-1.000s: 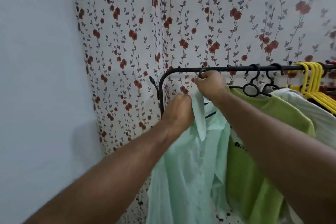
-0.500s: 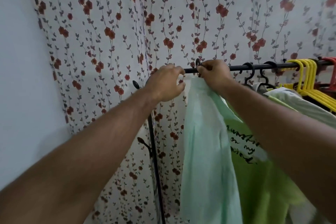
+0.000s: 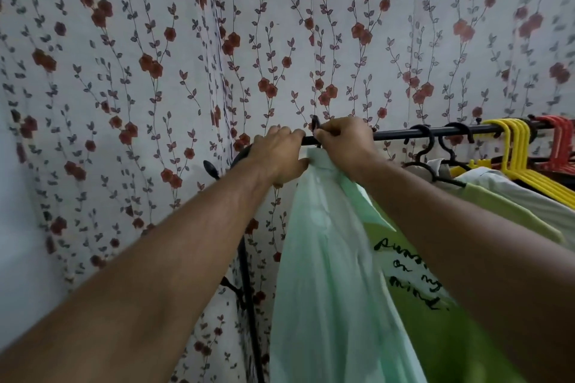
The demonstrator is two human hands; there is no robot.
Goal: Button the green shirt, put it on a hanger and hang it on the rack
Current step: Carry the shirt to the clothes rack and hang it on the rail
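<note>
At the rack rail's (image 3: 395, 134) left end, hanger hook (image 3: 315, 124) now sits over the bar, raised from below a second ago; right hand (image 3: 345, 143) pinches it, left hand (image 3: 280, 155) grips green shirt's (image 3: 329, 274) collar; hanging nearly complete.

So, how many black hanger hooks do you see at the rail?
3: one hook at the right hand, two together left of the yellow hangers. More may be hidden.

Pale green shirt (image 3: 326, 274) hangs from the black rack (image 3: 395, 135) by its hanger hook (image 3: 315, 123).
</note>
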